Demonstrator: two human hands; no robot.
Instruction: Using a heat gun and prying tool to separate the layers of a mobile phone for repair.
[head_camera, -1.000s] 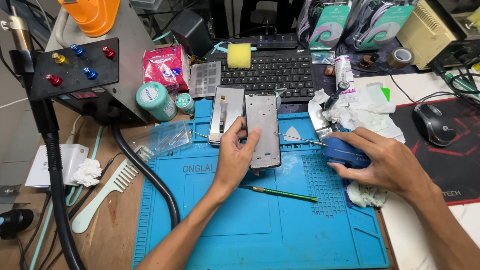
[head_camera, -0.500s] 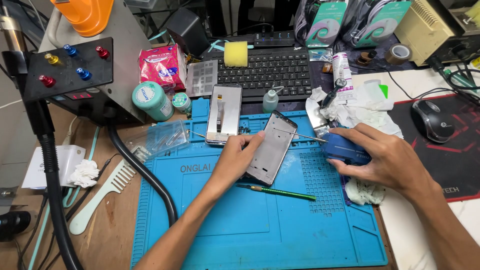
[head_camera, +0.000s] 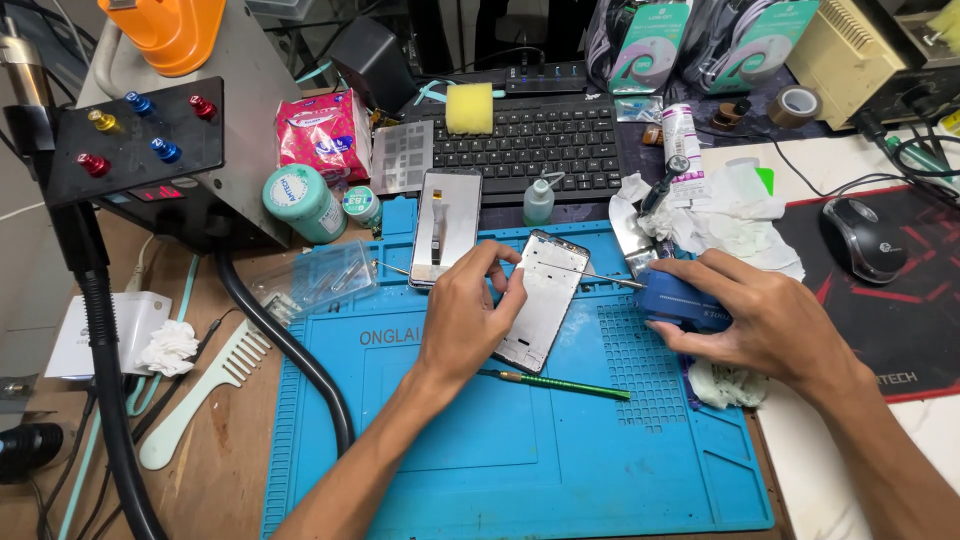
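Centre of frame: left hand (head_camera: 468, 318) rests on the blue work mat (head_camera: 500, 470), fingers curled over the left edge of a silver phone frame (head_camera: 545, 300), thumb and fingertips gripping that edge. The frame lies tilted on the mat, top end leaning toward the upper right.

Right of centre: right hand (head_camera: 765, 322) wraps around a blue tool body (head_camera: 680, 303), fingers closed together over it. A thin metal tip runs from the tool leftward to the upper edge of the phone frame; whether it touches, cannot tell.

A second phone part (head_camera: 446, 226) lies flat just above the left hand, at the mat's upper edge. A green-handled tool (head_camera: 560, 384) lies on the mat just below the phone frame. Crumpled white tissue (head_camera: 725, 215) sits above the right hand; a black keyboard (head_camera: 530, 150) lies further up.
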